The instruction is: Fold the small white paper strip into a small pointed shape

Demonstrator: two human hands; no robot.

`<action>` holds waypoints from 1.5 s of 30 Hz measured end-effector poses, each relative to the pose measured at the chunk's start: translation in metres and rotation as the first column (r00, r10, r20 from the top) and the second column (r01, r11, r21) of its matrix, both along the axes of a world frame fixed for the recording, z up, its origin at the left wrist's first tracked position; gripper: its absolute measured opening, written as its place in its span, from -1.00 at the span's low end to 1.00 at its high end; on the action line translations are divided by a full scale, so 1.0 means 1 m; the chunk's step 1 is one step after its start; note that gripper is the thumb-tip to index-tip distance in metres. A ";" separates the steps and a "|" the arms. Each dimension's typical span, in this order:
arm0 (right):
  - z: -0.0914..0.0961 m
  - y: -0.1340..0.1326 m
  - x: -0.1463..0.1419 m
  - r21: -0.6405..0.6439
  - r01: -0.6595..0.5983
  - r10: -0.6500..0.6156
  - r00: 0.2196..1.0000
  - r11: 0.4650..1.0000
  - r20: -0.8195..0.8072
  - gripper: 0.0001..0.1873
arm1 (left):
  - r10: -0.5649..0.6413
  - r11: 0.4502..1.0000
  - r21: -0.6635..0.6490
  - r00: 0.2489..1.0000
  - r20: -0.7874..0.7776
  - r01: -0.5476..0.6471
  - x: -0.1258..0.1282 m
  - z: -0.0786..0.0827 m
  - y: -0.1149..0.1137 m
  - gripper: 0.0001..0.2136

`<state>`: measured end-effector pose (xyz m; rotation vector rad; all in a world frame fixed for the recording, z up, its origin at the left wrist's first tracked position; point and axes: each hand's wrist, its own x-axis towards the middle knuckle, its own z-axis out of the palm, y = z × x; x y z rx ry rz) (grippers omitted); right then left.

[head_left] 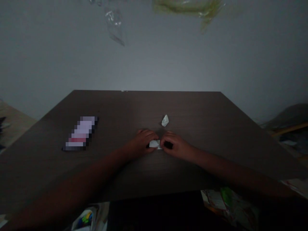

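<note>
Spanning most of the lower view: desk (120,112), dk. wood-grain finish. Phone (80,133) lies flat, approx. 9 o'clock from the hands, screen lit, content pixelated. L hand (144,141) and R hand (177,146) rest close together nr. desk centre. White paper (154,144), appar. folded, sits btwn. them: 3 o'clock from L fingers, 9 o'clock from R; visible long axis approx. 9-to-3. Both hands in contact, neither nearer. L fingers curled over far side, thumb opposite, gripping; R thumb and index tips pressed together, appar. pinching its 3 o'clock end. Folded piece (165,121) loose at 12-to-1 o'clock, long axis likewise, R hand nearer.
</note>
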<state>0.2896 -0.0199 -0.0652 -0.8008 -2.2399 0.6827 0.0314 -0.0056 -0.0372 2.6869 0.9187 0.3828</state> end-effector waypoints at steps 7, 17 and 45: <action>-0.005 0.001 0.002 0.078 -0.012 0.009 0.999 0.997 0.032 -0.84 | -0.017 0.999 0.039 0.999 -0.029 0.018 -0.001 0.010 -0.005 -0.76; 0.006 0.003 0.018 0.020 -0.088 0.086 0.994 0.996 0.072 -0.63 | -0.053 0.998 0.010 0.996 -0.070 0.054 -0.007 0.004 0.002 -0.79; 0.021 0.006 0.031 -0.034 -0.234 0.236 0.967 0.972 0.097 -0.80 | -0.086 0.994 0.068 0.994 -0.066 0.090 -0.010 0.004 -0.003 -0.83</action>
